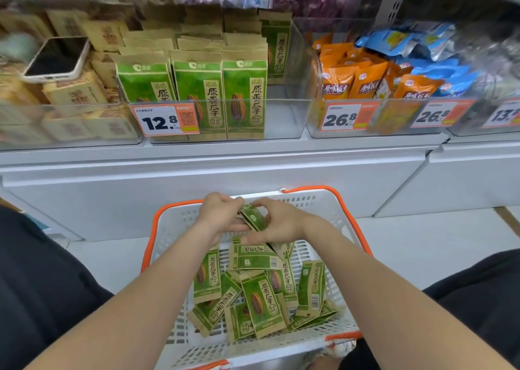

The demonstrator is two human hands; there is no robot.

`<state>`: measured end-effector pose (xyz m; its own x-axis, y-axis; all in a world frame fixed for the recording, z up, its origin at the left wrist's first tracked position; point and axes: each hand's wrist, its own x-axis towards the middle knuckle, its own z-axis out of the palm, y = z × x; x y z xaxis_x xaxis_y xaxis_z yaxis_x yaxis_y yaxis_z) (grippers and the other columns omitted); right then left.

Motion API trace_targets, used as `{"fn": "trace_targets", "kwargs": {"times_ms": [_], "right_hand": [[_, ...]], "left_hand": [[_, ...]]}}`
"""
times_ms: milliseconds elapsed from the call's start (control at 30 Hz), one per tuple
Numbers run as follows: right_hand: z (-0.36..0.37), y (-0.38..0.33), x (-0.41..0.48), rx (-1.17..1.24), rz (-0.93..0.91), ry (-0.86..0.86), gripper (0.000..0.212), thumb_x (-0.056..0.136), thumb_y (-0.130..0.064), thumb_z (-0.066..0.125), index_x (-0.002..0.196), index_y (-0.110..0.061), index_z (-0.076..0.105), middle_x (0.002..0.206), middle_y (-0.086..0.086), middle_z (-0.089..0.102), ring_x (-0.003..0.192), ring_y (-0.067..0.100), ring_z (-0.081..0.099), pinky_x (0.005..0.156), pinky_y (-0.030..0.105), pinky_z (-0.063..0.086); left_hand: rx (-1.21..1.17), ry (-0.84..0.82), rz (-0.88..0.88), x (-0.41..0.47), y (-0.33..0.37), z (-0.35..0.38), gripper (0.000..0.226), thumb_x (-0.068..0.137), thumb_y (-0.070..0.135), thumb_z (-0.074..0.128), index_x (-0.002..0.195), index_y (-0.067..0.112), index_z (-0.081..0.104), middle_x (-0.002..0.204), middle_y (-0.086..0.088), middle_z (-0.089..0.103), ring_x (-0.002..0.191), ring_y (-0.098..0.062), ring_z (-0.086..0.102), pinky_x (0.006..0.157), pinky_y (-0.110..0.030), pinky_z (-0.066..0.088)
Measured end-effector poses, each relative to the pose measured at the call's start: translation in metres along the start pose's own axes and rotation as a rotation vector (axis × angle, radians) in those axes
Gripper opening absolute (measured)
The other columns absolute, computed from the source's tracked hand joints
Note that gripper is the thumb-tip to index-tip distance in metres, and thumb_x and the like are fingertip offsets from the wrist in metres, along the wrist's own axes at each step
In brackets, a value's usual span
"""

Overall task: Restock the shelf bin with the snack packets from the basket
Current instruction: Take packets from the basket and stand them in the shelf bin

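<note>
Snack packets [259, 293], green with brown paper edges and a seed printed on the front, lie in a loose heap in the white basket [309, 201] with orange handles, which sits low in front of the person, between their dark-clothed knees. Some lie face up, others overlap or are tipped on edge against the slotted wall. Both bare arms reach over the far half of the basket, above the heap. The left hand [219, 215] and the right hand [281, 223] meet around one held packet [253, 217]: the left thumb sits on top with the fingers beneath, and the right fingers curl over its upper edge, so both hands pinch it. I cannot tell whether it is a single packet or a thin stack. Above, on the white shelf [225, 150], stands the clear shelf bin [281, 119], with rows of the same green packets upright in its left and middle parts and bare floor at its right. A price tag [164, 120] reading 12.8 is fixed to its front. A phone [57, 57] lies on brown boxes in the bin to the left, while orange packets [351, 80] and blue packets [422, 49] fill the bin to the right.
</note>
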<state>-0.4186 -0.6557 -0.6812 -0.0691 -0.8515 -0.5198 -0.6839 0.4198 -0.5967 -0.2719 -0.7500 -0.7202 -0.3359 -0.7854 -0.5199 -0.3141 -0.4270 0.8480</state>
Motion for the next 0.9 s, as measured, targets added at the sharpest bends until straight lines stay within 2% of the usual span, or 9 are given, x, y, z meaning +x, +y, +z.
{"fn": "trace_targets", "kwargs": {"times_ms": [100, 200, 267, 367, 500, 633, 733, 800, 900], "right_hand": [[0.001, 0.004, 0.006, -0.035, -0.008, 0.091, 0.067, 0.087, -0.029, 0.078, 0.143, -0.022, 0.042, 0.112, 0.0, 0.063, 0.101, 0.023, 0.065, 0.083, 0.038, 0.055], [-0.009, 0.012, 0.011, 0.112, -0.013, 0.145, 0.037, 0.088, -0.011, 0.068, 0.121, -0.017, 0.054, 0.104, 0.004, 0.067, 0.099, 0.025, 0.067, 0.09, 0.047, 0.059], [-0.014, 0.012, 0.009, 0.296, -0.03, 0.153, 0.034, 0.088, -0.005, 0.07, 0.118, -0.018, 0.062, 0.105, 0.004, 0.074, 0.1, 0.023, 0.071, 0.092, 0.047, 0.059], [-0.015, 0.007, 0.006, 0.509, -0.091, 0.141, 0.034, 0.091, -0.002, 0.071, 0.119, -0.021, 0.069, 0.108, 0.0, 0.079, 0.102, 0.021, 0.075, 0.096, 0.048, 0.059], [-0.015, 0.001, 0.006, 0.613, -0.125, 0.06, 0.028, 0.099, -0.006, 0.066, 0.126, -0.016, 0.066, 0.115, 0.006, 0.077, 0.108, 0.027, 0.074, 0.103, 0.054, 0.055], [-0.021, -0.008, 0.002, 0.597, -0.155, -0.018, 0.03, 0.103, -0.033, 0.066, 0.132, -0.025, 0.061, 0.119, 0.002, 0.077, 0.112, 0.027, 0.073, 0.103, 0.054, 0.055], [-0.033, -0.019, -0.004, 0.633, -0.242, 0.236, 0.036, 0.095, -0.029, 0.077, 0.127, -0.024, 0.06, 0.111, 0.007, 0.077, 0.1, 0.023, 0.076, 0.09, 0.055, 0.061], [-0.049, -0.029, -0.01, 0.5, -0.306, 0.433, 0.037, 0.086, -0.023, 0.086, 0.115, -0.024, 0.064, 0.101, 0.009, 0.077, 0.088, 0.025, 0.077, 0.077, 0.056, 0.063], [-0.081, -0.051, -0.028, 0.144, -0.382, 0.471, 0.022, 0.08, -0.026, 0.088, 0.098, -0.023, 0.075, 0.083, -0.001, 0.076, 0.077, 0.021, 0.073, 0.068, 0.049, 0.061]], "left_hand": [[-0.063, -0.12, 0.021, -0.01, 0.012, 0.0, 0.035, 0.103, 0.029, 0.068, 0.115, -0.002, 0.061, 0.11, -0.024, 0.075, 0.082, -0.036, 0.08, 0.075, -0.044, 0.066], [0.048, -0.062, 0.049, -0.012, 0.015, -0.005, 0.05, 0.108, 0.052, 0.049, 0.122, 0.007, 0.065, 0.113, -0.011, 0.073, 0.089, -0.029, 0.079, 0.074, -0.042, 0.066], [0.147, -0.049, 0.108, -0.012, 0.013, -0.005, 0.052, 0.111, 0.054, 0.039, 0.126, 0.012, 0.066, 0.114, -0.008, 0.073, 0.097, -0.025, 0.076, 0.081, -0.042, 0.065], [0.206, -0.146, 0.231, -0.017, 0.012, -0.002, 0.058, 0.111, 0.057, 0.032, 0.116, 0.017, 0.074, 0.103, -0.005, 0.079, 0.095, -0.023, 0.077, 0.083, -0.046, 0.065], [0.274, -0.003, 0.45, -0.013, 0.008, -0.002, 0.076, 0.095, 0.083, 0.03, 0.102, 0.018, 0.069, 0.094, -0.006, 0.076, 0.087, -0.025, 0.073, 0.078, -0.055, 0.061], [0.306, 0.198, 0.641, -0.014, 0.017, 0.002, 0.049, 0.109, 0.054, 0.038, 0.081, 0.017, 0.054, 0.074, -0.001, 0.061, 0.069, -0.014, 0.058, 0.063, -0.038, 0.041], [0.422, 0.282, 0.81, -0.024, 0.029, 0.005, 0.039, 0.11, 0.045, 0.04, 0.075, 0.028, 0.04, 0.065, 0.008, 0.053, 0.061, -0.005, 0.052, 0.055, -0.028, 0.03], [0.478, 0.319, 0.889, -0.029, 0.039, 0.007, 0.038, 0.11, 0.048, 0.037, 0.077, 0.029, 0.036, 0.065, 0.009, 0.052, 0.062, -0.01, 0.051, 0.055, -0.034, 0.031], [0.559, 0.373, 1.01, -0.037, 0.059, 0.007, 0.042, 0.11, 0.054, 0.03, 0.083, 0.022, 0.035, 0.069, 0.008, 0.046, 0.063, -0.027, 0.047, 0.054, -0.042, 0.031]]}}
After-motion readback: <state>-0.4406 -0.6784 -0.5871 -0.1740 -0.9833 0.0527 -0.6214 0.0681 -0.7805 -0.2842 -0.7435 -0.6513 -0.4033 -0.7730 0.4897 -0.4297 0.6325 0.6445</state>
